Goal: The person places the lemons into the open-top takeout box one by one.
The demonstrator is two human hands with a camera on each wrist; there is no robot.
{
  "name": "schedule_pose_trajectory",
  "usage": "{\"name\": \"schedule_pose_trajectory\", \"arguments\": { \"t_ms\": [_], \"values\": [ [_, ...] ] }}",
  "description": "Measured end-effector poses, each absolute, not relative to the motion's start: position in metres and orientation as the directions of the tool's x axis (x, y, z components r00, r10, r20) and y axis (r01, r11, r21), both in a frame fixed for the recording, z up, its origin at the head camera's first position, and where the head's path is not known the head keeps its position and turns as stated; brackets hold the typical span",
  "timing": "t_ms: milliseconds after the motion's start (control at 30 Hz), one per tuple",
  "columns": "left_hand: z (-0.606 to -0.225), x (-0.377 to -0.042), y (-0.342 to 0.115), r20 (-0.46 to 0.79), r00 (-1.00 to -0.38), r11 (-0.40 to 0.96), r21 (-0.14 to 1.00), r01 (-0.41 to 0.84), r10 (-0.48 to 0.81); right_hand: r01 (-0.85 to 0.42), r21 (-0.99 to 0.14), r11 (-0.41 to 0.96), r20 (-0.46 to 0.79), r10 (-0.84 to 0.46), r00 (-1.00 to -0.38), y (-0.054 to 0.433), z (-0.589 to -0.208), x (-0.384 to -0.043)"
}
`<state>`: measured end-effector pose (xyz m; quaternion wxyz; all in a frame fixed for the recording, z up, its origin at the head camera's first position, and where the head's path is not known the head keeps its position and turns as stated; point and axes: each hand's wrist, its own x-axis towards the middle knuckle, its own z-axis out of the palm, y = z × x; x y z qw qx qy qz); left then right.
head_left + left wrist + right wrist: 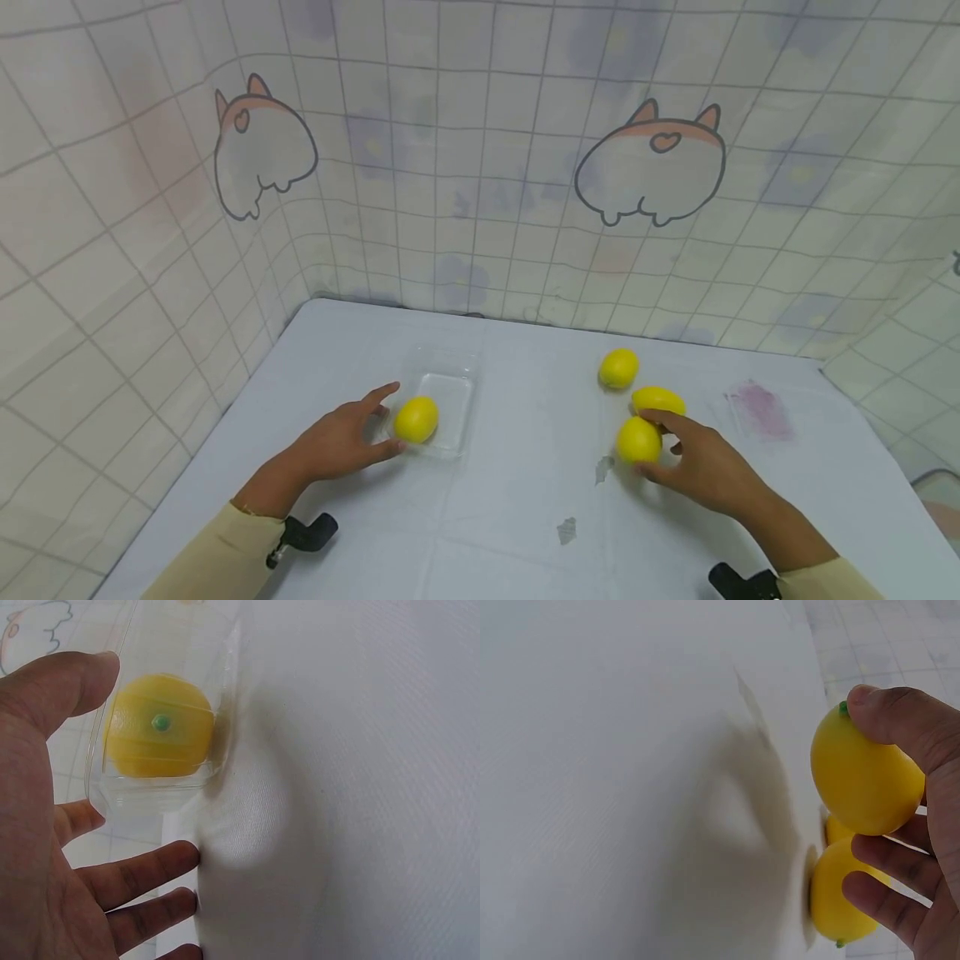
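Observation:
A yellow lemon with a green tip lies in a clear plastic container on the left of the table. My left hand is at the container's near left end, thumb and fingers spread, fingertips right at its rim. In the left wrist view the lemon shows through the clear wall. My right hand holds another lemon between thumb and fingers, the thumb by its green tip. Beyond that hand lie two more lemons, one close by its fingers and one farther back.
The white-covered table carries two small grey patches near its middle and a pinkish stain at the right. A checked curtain with cartoon animals stands along the back and the left side.

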<state>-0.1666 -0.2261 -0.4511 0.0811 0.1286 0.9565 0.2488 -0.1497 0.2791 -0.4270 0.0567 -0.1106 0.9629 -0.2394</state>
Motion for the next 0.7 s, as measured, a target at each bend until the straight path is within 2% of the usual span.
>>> {"name": "schedule_pose_trajectory", "arguments": {
  "t_ms": [367, 700],
  "values": [
    [-0.454, -0.168, -0.228, -0.089, -0.954, 0.845, 0.494, 0.207, 0.286, -0.199, -0.487, 0.851, -0.04, -0.25, -0.967, 0.263, -0.424, -0.154],
    [-0.452, -0.167, -0.228, -0.091, -0.954, 0.838, 0.507, 0.203, 0.287, -0.266, -0.496, 0.827, 0.015, -0.298, -0.954, 0.248, -0.418, -0.158]
  ]
}}
